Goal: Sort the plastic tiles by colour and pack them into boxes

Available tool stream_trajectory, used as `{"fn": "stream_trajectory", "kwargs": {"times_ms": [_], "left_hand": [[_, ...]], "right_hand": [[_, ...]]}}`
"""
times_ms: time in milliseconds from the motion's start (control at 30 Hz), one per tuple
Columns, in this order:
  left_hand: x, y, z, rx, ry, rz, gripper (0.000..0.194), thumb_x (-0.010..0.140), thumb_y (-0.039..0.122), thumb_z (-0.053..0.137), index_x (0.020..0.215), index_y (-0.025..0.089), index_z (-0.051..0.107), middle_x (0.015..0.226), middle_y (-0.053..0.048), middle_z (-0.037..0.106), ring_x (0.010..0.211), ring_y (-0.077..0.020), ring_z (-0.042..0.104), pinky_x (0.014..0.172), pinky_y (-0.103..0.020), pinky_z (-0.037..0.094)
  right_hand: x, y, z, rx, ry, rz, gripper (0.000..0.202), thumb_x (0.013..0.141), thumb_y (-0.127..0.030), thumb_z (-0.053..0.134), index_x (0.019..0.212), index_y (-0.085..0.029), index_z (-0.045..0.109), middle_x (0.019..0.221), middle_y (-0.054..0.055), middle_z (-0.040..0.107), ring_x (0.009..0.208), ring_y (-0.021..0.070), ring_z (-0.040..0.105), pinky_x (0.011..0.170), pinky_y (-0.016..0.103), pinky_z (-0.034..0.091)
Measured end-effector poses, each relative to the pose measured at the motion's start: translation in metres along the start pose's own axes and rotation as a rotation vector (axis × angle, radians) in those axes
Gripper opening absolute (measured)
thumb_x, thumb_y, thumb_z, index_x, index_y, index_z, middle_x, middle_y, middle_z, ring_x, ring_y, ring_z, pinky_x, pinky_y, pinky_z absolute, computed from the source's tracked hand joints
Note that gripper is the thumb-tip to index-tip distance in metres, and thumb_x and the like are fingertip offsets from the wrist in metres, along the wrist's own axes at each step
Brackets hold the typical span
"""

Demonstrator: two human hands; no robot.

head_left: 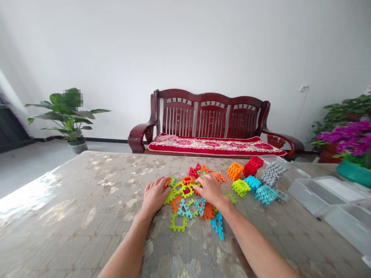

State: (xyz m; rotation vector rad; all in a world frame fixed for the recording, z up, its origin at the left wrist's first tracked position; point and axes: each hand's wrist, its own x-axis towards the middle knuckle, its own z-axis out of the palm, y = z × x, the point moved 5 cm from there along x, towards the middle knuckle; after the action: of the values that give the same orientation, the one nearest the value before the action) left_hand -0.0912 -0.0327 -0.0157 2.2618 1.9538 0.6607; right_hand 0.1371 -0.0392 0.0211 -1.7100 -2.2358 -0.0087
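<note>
Several flat plastic pieces with toothed edges, in green, orange, red and blue, lie in a loose pile on the patterned table (pixel 116 216). My left hand (pixel 155 195) rests at the pile's left edge, fingers apart, beside an orange piece (pixel 167 182). Over the right part of the pile is my right hand (pixel 211 189), its fingers spread above green and orange pieces. Nearer to me lie a green square frame (pixel 178 227) and a blue triangle (pixel 218 227). Sorted stacks stand to the right: orange (pixel 235 171), red (pixel 253 166), green (pixel 240 187), blue (pixel 266 194) and grey (pixel 274 173).
Clear plastic boxes (pixel 315 195) stand at the table's right side, near purple flowers (pixel 348 135) in a teal pot (pixel 355 172). Beyond the table is a wooden bench (pixel 211 116) with a red cushion (pixel 214 146). A potted plant (pixel 77 146) stands at the left.
</note>
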Motion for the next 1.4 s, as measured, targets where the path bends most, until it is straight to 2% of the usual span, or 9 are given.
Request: {"fn": "stream_trajectory", "kwargs": {"times_ms": [200,333,467,567,700,833,967,1133,1400], "left_hand": [[0.0,0.0,0.0,0.012,-0.002,-0.003,0.043,0.089,0.034,0.046,0.13,0.028,0.054,0.139,-0.005,0.056,0.126,-0.0227,0.051,0.108,-0.042,0.031],[0.0,0.0,-0.001,0.021,0.003,0.001,0.043,0.089,0.034,0.045,0.13,0.028,0.055,0.139,-0.005,0.056,0.125,-0.0234,0.052,0.108,-0.042,0.032],[0.0,0.002,-0.002,0.016,0.0,-0.004,0.043,0.089,0.034,0.045,0.129,0.028,0.056,0.137,-0.005,0.057,0.125,-0.0235,0.052,0.108,-0.042,0.032],[0.0,0.002,-0.002,0.011,-0.001,-0.003,0.042,0.089,0.034,0.045,0.129,0.029,0.056,0.137,-0.005,0.057,0.125,-0.0231,0.052,0.108,-0.042,0.032],[0.001,-0.001,0.0,0.016,-0.013,0.005,0.043,0.09,0.036,0.043,0.13,0.029,0.055,0.138,-0.005,0.056,0.126,-0.0231,0.051,0.109,-0.043,0.031],[0.002,-0.004,0.002,0.018,-0.011,0.016,0.043,0.09,0.038,0.042,0.131,0.03,0.054,0.14,-0.005,0.055,0.127,-0.0227,0.051,0.109,-0.042,0.031],[0.003,-0.005,0.003,0.024,-0.005,0.023,0.044,0.09,0.039,0.042,0.131,0.03,0.054,0.139,-0.004,0.056,0.126,-0.0234,0.051,0.108,-0.042,0.033],[0.003,-0.005,0.004,0.016,-0.007,0.018,0.043,0.09,0.038,0.043,0.13,0.031,0.055,0.139,-0.004,0.056,0.127,-0.0222,0.05,0.108,-0.041,0.032],[0.002,-0.003,0.003,0.031,-0.009,0.017,0.043,0.09,0.038,0.042,0.13,0.03,0.055,0.139,-0.004,0.056,0.126,-0.0226,0.051,0.108,-0.041,0.033]], "right_hand": [[-0.017,0.031,-0.016,0.152,0.21,0.176,0.023,0.092,-0.031,0.049,0.098,-0.024,0.07,0.089,0.005,0.073,0.083,0.0176,0.065,0.073,0.025,0.042],[-0.036,0.073,-0.018,0.453,0.327,0.297,0.033,0.084,-0.034,0.051,0.108,-0.021,0.069,0.088,0.004,0.073,0.078,0.0187,0.065,0.069,0.027,0.047],[-0.054,0.11,-0.01,0.698,0.306,0.469,0.045,0.075,-0.039,0.053,0.11,-0.015,0.069,0.071,0.003,0.068,0.057,0.0173,0.06,0.052,0.027,0.048],[-0.065,0.131,-0.011,0.886,0.352,0.536,0.05,0.07,-0.039,0.057,0.112,-0.015,0.068,0.084,0.006,0.071,0.062,0.018,0.063,0.05,0.027,0.051],[-0.083,0.164,-0.025,0.861,0.535,0.61,0.052,0.069,-0.039,0.059,0.114,-0.014,0.067,0.109,0.011,0.069,0.073,0.0193,0.067,0.058,0.028,0.057],[-0.095,0.189,-0.027,0.751,0.587,0.653,0.053,0.07,-0.039,0.057,0.114,-0.01,0.066,0.112,0.015,0.067,0.071,0.0197,0.067,0.059,0.031,0.057],[-0.093,0.193,-0.027,0.556,0.566,0.612,0.049,0.072,-0.036,0.053,0.11,-0.009,0.068,0.095,0.014,0.069,0.069,0.021,0.064,0.068,0.036,0.055],[-0.091,0.176,-0.039,0.149,0.578,0.472,0.04,0.074,-0.035,0.055,0.101,-0.011,0.071,0.103,0.017,0.067,0.097,0.0281,0.058,0.093,0.043,0.045],[-0.09,0.155,-0.036,0.007,0.481,0.399,0.034,0.075,-0.023,0.057,0.105,-0.015,0.07,0.106,0.013,0.065,0.102,0.0258,0.055,0.095,0.038,0.04]]}}
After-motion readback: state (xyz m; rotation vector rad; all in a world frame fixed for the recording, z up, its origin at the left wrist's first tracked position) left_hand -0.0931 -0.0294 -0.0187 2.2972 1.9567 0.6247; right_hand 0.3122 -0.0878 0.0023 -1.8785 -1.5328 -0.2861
